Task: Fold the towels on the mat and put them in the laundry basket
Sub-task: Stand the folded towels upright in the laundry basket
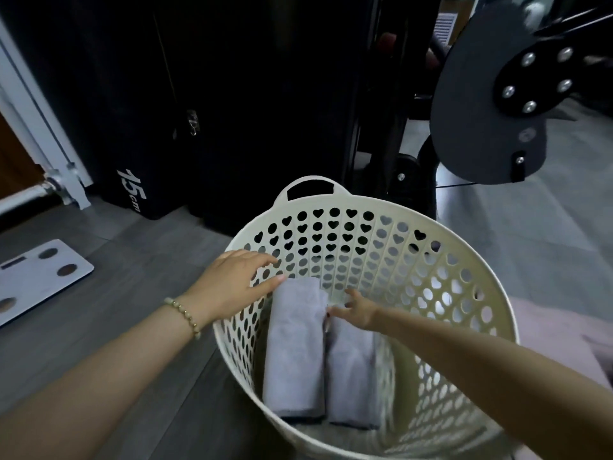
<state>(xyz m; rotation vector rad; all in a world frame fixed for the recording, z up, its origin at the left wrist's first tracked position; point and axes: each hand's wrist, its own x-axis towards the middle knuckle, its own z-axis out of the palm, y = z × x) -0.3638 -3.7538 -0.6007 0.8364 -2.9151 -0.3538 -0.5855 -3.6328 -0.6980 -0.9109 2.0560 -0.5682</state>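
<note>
- Grey plank floor (132,327) carries the laundry basket (497,293).
- Both hands are apart with loose fingers, gripping nothing. My left hand (232,280) is over the basket's left rim; my right hand (356,310) is low inside.
- Folded, the left towel (295,353) and right towel (351,376) lie touching along the basket's left wall.
- I'd pat the right towel flat so neither unfolds.

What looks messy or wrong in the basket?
Nothing stands out. The left towel and the right towel lie folded, side by side, in the upright basket. The left hand and the right hand reach in with relaxed fingers, gripping nothing.
</note>
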